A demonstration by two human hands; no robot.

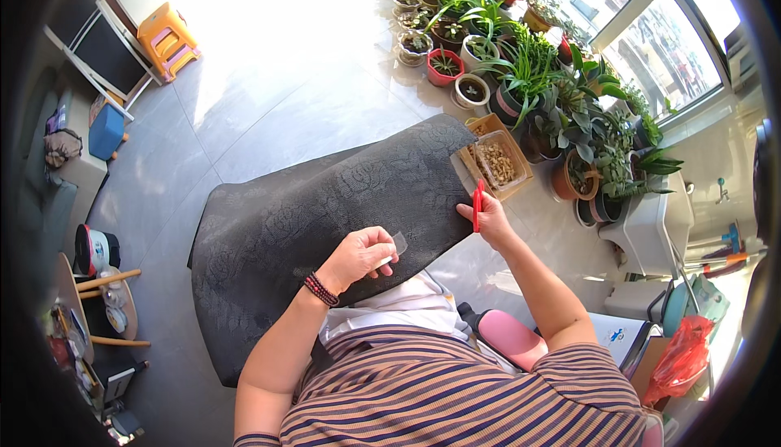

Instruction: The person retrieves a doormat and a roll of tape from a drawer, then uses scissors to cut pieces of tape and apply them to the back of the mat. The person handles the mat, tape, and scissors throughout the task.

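A large black sheet with an embossed rose pattern (293, 215) lies spread before me, its near edge over my lap. My left hand (360, 255), with a beaded bracelet at the wrist, pinches a small translucent piece (400, 242) just above the sheet. At the sheet's right edge, my right hand (493, 221) grips a slim red tool (478, 206), probably scissors; its working end cannot be made out. Just beyond that hand is a cardboard box (525, 183) with a clear plastic container (497, 160) of light brown bits inside.
Many potted plants (518, 75) crowd the floor by the window at the upper right. An orange plastic stool (166, 41) and a blue stool (107, 131) stand at the left. A small wooden-legged table (116, 306) lies lower left. A red plastic bag (680, 355) hangs lower right.
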